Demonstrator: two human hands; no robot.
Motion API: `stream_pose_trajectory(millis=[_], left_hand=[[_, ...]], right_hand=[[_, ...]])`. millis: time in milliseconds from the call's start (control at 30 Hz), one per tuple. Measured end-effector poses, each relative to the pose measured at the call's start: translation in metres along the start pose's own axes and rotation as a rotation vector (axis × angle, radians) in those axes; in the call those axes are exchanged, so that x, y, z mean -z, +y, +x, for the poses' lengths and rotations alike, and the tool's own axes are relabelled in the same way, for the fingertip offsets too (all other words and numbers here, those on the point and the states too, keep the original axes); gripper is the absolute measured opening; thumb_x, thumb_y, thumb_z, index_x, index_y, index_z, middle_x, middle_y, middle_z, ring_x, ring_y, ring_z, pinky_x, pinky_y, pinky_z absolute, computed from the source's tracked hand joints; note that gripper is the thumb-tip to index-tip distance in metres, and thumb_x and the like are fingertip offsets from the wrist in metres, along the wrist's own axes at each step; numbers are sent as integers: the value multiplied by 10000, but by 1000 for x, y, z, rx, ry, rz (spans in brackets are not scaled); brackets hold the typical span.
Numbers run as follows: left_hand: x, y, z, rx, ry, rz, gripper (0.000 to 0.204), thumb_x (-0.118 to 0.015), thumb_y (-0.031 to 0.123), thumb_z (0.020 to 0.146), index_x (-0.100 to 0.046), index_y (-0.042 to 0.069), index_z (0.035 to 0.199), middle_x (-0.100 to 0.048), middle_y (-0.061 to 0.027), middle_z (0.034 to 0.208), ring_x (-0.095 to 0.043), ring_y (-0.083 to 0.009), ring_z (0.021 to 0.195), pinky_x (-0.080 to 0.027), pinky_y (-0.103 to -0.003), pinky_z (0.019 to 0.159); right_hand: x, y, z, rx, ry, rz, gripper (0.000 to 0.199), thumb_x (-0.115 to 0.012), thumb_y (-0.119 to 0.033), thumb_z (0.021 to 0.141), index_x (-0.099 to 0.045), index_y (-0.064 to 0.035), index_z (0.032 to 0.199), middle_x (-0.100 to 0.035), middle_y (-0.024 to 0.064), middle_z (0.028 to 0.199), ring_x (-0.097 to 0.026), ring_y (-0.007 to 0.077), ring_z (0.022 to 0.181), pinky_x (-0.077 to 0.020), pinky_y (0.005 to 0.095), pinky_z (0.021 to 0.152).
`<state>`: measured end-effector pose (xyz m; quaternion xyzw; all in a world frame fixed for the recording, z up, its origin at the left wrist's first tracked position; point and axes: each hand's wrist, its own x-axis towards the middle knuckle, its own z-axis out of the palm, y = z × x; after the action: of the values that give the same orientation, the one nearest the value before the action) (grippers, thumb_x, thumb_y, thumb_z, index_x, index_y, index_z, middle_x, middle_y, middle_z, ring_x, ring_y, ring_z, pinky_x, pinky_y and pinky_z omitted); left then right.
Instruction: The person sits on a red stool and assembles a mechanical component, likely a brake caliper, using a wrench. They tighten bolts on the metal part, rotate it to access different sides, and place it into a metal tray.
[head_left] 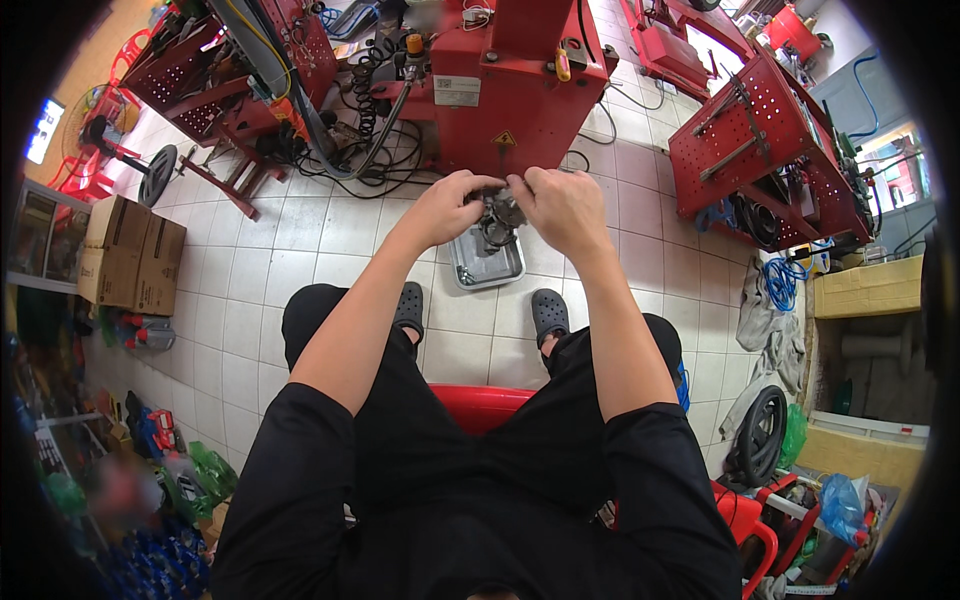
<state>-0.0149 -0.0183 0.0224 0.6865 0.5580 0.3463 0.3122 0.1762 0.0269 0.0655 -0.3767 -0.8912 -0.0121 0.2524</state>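
I sit on a red plastic stool (480, 405) and hold a small grey metal engine part (497, 212) up in front of me. My left hand (448, 207) grips its left side, fingers curled over the top. My right hand (562, 207) grips its right side, fingertips pinching at the top edge. Both hands hide much of the part. Directly below it on the tiled floor lies a shallow metal tray (487, 262), between my feet in dark clogs (549, 313).
A red machine (505, 85) with coiled hoses and cables stands just beyond the tray. Red perforated tool racks (765, 145) stand right and upper left. Cardboard boxes (130, 255) sit at left. A tyre (762, 435), rags and bags lie at right.
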Motion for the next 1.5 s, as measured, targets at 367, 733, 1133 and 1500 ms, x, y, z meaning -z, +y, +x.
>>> stream_pose_trajectory(millis=[367, 733, 1133, 1500], left_hand=[[1, 8, 0, 80, -62, -28, 456, -540, 124, 770, -598, 47, 1215, -601, -157, 1097, -587, -285, 1000, -463, -364, 875], [16, -8, -1, -88, 225, -350, 397, -489, 219, 884, -434, -15, 569, -394, -35, 477, -350, -146, 472, -299, -336, 474], [3, -1, 0, 14, -13, -35, 449, -570, 114, 743, -621, 54, 1185, -585, -131, 948, -580, -260, 906, -469, -352, 834], [5, 5, -2, 8, -54, 21, 506, -618, 152, 705, -614, 72, 1205, -588, -134, 1001, -585, -274, 948, -476, -370, 835]], right_hand=[[-1, 2, 0, 12, 29, 12, 342, -597, -311, 894, -600, -85, 636, -598, 91, 552, -582, 288, 513, -424, 397, 554], [-5, -2, -3, 30, -51, 21, 366, -577, -336, 899, -628, -85, 638, -600, 90, 549, -584, 286, 525, -410, 402, 560], [-1, 1, 0, 8, 2, 39, 354, -581, -321, 894, -627, -84, 635, -610, 94, 559, -578, 290, 500, -424, 396, 566], [-1, 1, 0, 11, -5, 35, 354, -586, -321, 892, -627, -79, 638, -609, 97, 556, -579, 288, 504, -430, 403, 570]])
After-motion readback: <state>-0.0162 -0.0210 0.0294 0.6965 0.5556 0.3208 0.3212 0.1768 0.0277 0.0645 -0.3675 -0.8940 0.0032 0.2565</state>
